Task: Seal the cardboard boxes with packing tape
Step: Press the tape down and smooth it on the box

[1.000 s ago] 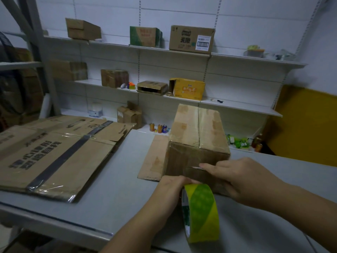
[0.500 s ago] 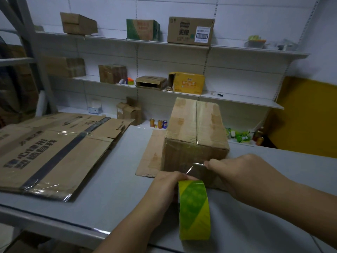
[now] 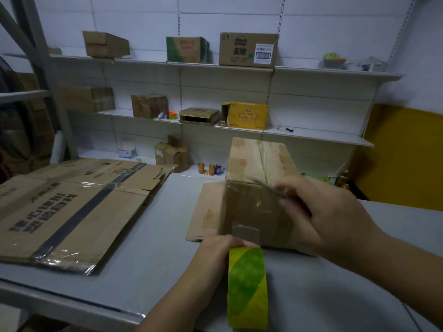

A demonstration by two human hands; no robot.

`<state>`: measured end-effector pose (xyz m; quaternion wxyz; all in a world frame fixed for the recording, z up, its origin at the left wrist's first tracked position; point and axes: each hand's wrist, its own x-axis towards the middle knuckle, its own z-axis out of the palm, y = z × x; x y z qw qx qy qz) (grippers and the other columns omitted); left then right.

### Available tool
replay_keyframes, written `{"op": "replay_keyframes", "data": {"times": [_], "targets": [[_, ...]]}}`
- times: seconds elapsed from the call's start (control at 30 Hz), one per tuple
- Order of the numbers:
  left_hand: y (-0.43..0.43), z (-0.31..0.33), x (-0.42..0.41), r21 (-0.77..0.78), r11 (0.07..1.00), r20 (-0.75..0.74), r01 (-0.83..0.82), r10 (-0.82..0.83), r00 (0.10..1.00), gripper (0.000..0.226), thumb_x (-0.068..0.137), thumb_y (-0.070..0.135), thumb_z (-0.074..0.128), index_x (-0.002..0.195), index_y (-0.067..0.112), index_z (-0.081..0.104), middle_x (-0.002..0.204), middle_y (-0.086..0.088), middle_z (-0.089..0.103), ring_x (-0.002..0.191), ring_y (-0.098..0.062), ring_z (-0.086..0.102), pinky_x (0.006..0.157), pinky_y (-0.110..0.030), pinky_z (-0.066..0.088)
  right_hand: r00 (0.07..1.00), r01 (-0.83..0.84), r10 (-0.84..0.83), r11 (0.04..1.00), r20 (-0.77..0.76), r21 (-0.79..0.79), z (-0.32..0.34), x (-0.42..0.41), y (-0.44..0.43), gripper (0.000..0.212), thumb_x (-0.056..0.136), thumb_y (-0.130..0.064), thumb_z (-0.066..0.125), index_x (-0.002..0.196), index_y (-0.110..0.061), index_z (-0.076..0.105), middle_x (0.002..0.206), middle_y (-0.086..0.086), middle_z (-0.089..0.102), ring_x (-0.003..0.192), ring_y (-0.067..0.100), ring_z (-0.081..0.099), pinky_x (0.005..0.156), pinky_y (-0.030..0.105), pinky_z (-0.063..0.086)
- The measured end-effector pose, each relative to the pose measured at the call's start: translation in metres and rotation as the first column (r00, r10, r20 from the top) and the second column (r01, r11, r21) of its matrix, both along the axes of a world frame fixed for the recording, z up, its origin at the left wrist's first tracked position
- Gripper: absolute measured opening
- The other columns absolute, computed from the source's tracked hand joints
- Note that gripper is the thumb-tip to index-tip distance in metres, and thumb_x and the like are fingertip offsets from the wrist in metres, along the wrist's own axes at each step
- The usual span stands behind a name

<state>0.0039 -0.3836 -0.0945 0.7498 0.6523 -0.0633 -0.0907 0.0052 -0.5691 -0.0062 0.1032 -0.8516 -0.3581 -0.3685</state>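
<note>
Left hand (image 3: 217, 254) clamps tape roll (image 3: 247, 287) low for tension; right hand (image 3: 328, 212) pinches clear strip (image 3: 245, 232) at cardboard box (image 3: 259, 161), near top edge.

Bare table (image 3: 153, 248) lies open between flattened cartons (image 3: 72, 212) at left and the upright box (image 3: 247, 204); shelves (image 3: 311, 137) crowd behind.

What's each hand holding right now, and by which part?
The left hand grips the tape roll by its upper rim. The right hand pinches the free end of the clear tape strip near the cardboard box top edge, though blurred.
</note>
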Motion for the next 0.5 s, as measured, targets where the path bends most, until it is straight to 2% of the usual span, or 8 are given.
{"op": "replay_keyframes", "data": {"times": [0.07,0.13,0.17,0.23,0.3,0.33,0.4,0.5], "targets": [[0.001,0.001,-0.001,0.068,0.998,0.042,-0.007,0.004,0.999,0.023,0.083,0.012,0.056,0.085,0.002,0.076,0.084,-0.013,0.074,0.077,-0.018,0.069,0.067,-0.022,0.053,0.994,0.014,-0.011,1.000,0.110,-0.027,0.017,0.014,0.014,0.031,0.089,-0.035,0.046,0.094,-0.012,0.066,0.077,0.005,0.064,0.061,0.019,0.056,0.046,0.025,0.044],[0.001,0.001,-0.002,0.133,0.991,0.099,-0.028,0.015,0.995,0.022,0.087,0.002,0.054,0.087,0.002,0.076,0.081,-0.007,0.075,0.078,-0.015,0.070,0.069,-0.020,0.053,0.986,0.059,-0.017,0.966,0.167,-0.252,0.028,0.034,0.024,0.040,0.084,-0.052,0.048,0.081,-0.015,0.062,0.071,0.002,0.059,0.058,0.019,0.054,0.045,0.023,0.034],[0.002,0.001,-0.003,0.127,0.992,0.096,-0.028,0.015,0.995,0.020,0.085,0.003,0.056,0.086,0.003,0.076,0.082,-0.008,0.075,0.081,-0.017,0.070,0.071,-0.023,0.054,0.992,0.086,-0.046,0.930,0.119,-0.357,0.030,0.042,0.029,0.044,0.079,-0.059,0.051,0.083,-0.016,0.060,0.073,-0.001,0.056,0.060,0.017,0.053,0.048,0.023,0.030],[0.003,0.003,-0.005,0.087,0.996,0.082,-0.015,0.008,0.997,0.018,0.074,0.014,0.063,0.080,0.008,0.078,0.085,-0.012,0.074,0.084,-0.023,0.070,0.075,-0.029,0.055,0.978,0.169,-0.206,0.859,-0.026,-0.483,0.026,0.054,0.038,0.057,0.072,-0.067,0.059,0.108,-0.022,0.051,0.096,-0.005,0.051,0.079,0.016,0.054,0.059,0.027,0.034],[0.003,0.003,-0.005,0.057,0.998,0.098,0.003,-0.009,0.995,0.024,0.066,0.025,0.060,0.075,0.013,0.079,0.086,-0.012,0.074,0.086,-0.024,0.070,0.077,-0.031,0.055,0.933,0.246,-0.344,0.821,-0.103,-0.516,0.017,0.059,0.039,0.070,0.073,-0.064,0.064,0.127,-0.030,0.036,0.124,-0.004,0.042,0.101,0.020,0.052,0.071,0.031,0.038],[0.003,0.002,-0.005,0.042,0.999,0.105,0.019,-0.023,0.994,0.029,0.062,0.032,0.061,0.075,0.014,0.079,0.087,-0.012,0.074,0.087,-0.024,0.070,0.079,-0.032,0.055,0.930,0.249,-0.349,0.831,-0.118,-0.498,0.016,0.059,0.038,0.072,0.074,-0.062,0.065,0.130,-0.031,0.033,0.132,-0.003,0.039,0.108,0.022,0.051,0.076,0.032,0.040],[0.001,0.003,-0.006,0.042,0.998,0.112,0.046,-0.050,0.992,0.039,0.051,0.045,0.061,0.073,0.018,0.079,0.087,-0.010,0.075,0.088,-0.023,0.070,0.081,-0.033,0.053,0.943,0.227,-0.314,0.846,-0.106,-0.483,0.014,0.059,0.037,0.071,0.077,-0.058,0.064,0.133,-0.029,0.034,0.135,-0.001,0.041,0.114,0.023,0.049,0.079,0.031,0.041],[0.001,0.002,-0.005,0.039,0.998,0.083,0.048,-0.051,0.995,0.047,0.047,0.049,0.062,0.076,0.016,0.079,0.089,-0.012,0.074,0.091,-0.025,0.069,0.086,-0.036,0.053,0.952,0.221,-0.296,0.836,-0.075,-0.502,0.014,0.056,0.038,0.070,0.079,-0.060,0.060,0.135,-0.025,0.036,0.133,-0.001,0.045,0.115,0.021,0.049,0.076,0.028,0.038]]}}
